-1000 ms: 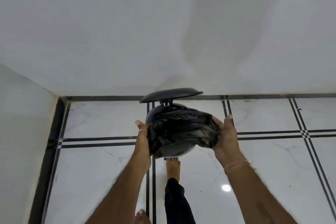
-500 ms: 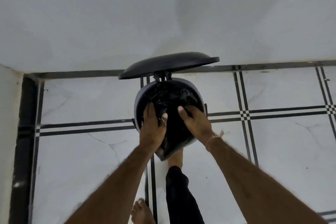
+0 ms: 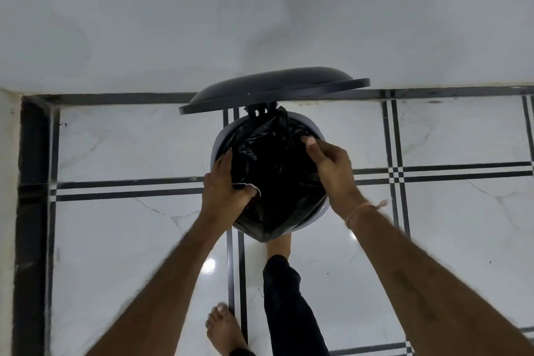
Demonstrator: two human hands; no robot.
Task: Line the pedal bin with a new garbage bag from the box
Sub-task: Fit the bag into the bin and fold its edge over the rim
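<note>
A grey pedal bin (image 3: 222,136) stands on the floor by the wall, its black lid (image 3: 271,92) held up. A black garbage bag (image 3: 274,170) fills the bin's mouth and droops over the near rim. My left hand (image 3: 225,191) grips the bag at the bin's left edge. My right hand (image 3: 332,170) pinches the bag at the right edge. My right foot sits under the bin's front, mostly hidden by the bag.
White marble floor tiles (image 3: 130,240) with black inlay lines surround the bin. A white wall (image 3: 260,14) rises just behind it, and another wall (image 3: 8,211) closes the left side. My left foot (image 3: 224,329) rests on the floor nearer to me.
The bag went from held bunched above the bin down into its mouth. Both hands moved from the bag's sides to the rim, now spreading it outward.
</note>
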